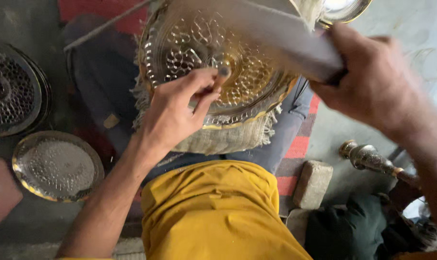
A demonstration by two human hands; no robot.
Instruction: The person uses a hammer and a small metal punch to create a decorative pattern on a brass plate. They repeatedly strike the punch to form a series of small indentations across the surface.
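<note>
A: status on the brass plate [213, 67]?

B: lies on a frayed cloth pad [218, 139] across the person's lap, patterned face up; roughly round, so no real long axis; it is tilted a little toward the camera.

A: hands?

B: left hand [177, 108] is closed, fingers pinching a small punch [223, 73], tip set on the plate near its middle; the punch's long axis stands steeply against the face, head toward the camera; right hand [372, 79] is closed around a long grey hammer-like tool [276, 33], which is motion-blurred; its long axis runs from upper left down to the right hand.

A: step?

B: my read: chasing the dimple pattern, mid-strike; the next blow calls for the punch held steady on its mark and the grey tool landing square on the punch head.

A: around it?

B: two more patterned plates [57, 166] on the floor at left; a stone block [313, 183] and a metal fitting [367, 156] at right.
</note>
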